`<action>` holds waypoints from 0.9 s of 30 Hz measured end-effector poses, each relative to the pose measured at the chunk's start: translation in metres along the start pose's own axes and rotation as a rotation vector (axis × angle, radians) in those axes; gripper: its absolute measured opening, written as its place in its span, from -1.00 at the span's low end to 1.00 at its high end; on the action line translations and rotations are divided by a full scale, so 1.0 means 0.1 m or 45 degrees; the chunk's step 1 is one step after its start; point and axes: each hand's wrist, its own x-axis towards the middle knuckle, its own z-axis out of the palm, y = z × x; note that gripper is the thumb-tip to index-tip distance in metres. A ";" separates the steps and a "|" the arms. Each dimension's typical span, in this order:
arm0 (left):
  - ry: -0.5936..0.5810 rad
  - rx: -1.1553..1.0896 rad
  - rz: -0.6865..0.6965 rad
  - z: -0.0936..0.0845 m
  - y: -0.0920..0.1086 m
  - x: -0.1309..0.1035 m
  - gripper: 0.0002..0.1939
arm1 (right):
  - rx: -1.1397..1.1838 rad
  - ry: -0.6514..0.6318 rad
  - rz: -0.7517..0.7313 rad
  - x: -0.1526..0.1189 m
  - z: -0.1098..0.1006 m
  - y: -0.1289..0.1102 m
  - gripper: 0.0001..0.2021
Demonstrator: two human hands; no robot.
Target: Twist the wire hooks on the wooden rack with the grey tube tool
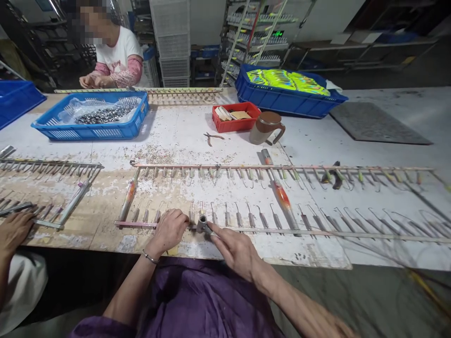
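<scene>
One long desk [183, 126] spans the scene, its pale surface scuffed, chipped and gritty. Two narrow metal frames lie on it: a long rack [282, 195] at near centre, running off to the right, and a second rack [72, 204] at near left. The long one shows two rails and two orange-blotched cross-pieces. Three blue plastic containers stand beyond: a bin [17, 101] cut off at far left, a shallow slotted basket [95, 132] holding dark, glinting pieces [105, 114] on clear film, and a deep tub [282, 104] at far right heaped with neon-yellow pieces [289, 80]. One flat dark board [380, 124] lies right of that tub. The wearer's two hands meet at the long rack's near rail: the right hand [234, 244] grips one metal tool with a hollow round end, while the left hand [171, 228] bends its fingers at the rail; whether it pinches anything, I cannot tell. One co-worker's hand [14, 230] rests by the second rack. Smaller still come one red tray [234, 126], one brown-lidded mug [259, 134], one pair of pliers [213, 137], the tool [202, 224] itself, and many thin, bent wire hooks [227, 213] along both rails.
</scene>
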 end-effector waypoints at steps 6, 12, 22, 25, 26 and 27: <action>0.042 -0.044 -0.006 0.03 -0.02 -0.01 -0.80 | -0.102 0.142 -0.134 -0.01 0.01 -0.01 -0.56; 0.074 -0.068 0.015 0.01 -0.01 -0.01 -0.79 | 0.012 0.234 -0.099 0.00 -0.08 0.00 -0.49; 0.070 -0.096 0.017 0.00 -0.03 0.00 -0.81 | 0.164 0.150 -0.037 0.02 -0.04 0.02 -0.54; 0.073 -0.104 0.008 -0.01 -0.03 0.01 -0.82 | 0.180 0.226 -0.018 0.02 -0.04 0.01 -0.57; 0.071 -0.110 0.008 -0.01 -0.03 0.01 -0.81 | 0.158 0.182 -0.010 0.01 -0.02 0.01 -0.59; 0.067 -0.118 0.009 -0.01 -0.03 0.01 -0.80 | 0.137 0.119 0.000 0.01 0.00 0.02 -0.59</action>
